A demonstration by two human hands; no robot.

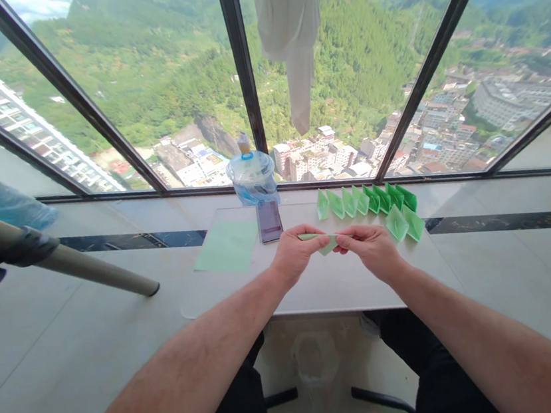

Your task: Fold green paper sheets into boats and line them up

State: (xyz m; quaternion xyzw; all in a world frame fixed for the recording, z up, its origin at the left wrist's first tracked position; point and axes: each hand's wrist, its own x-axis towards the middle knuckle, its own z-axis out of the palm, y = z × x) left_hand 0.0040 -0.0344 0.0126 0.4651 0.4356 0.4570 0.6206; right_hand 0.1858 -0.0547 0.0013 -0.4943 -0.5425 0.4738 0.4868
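Note:
Between my two hands is a small folded piece of light green paper (329, 245), held just above the white table. My left hand (297, 252) pinches its left end, and my right hand (367, 245) pinches the right end with thumb and fingers. Part of the paper is hidden behind the fingers. Beyond my right hand stand several folded paper boats (349, 203) in a row, running from pale to darker green. Nearer to that hand sit two more boats (398, 223). Flat sheets of pale green paper (226, 245) lie left of my left hand.
The low white table (336, 293) is in front of my knees. A phone (270, 222) lies beside the sheets, with a clear plastic bottle (252, 176) behind it. A thick pole (107, 271) slants in from the left. White cloth (289, 24) hangs before the windows.

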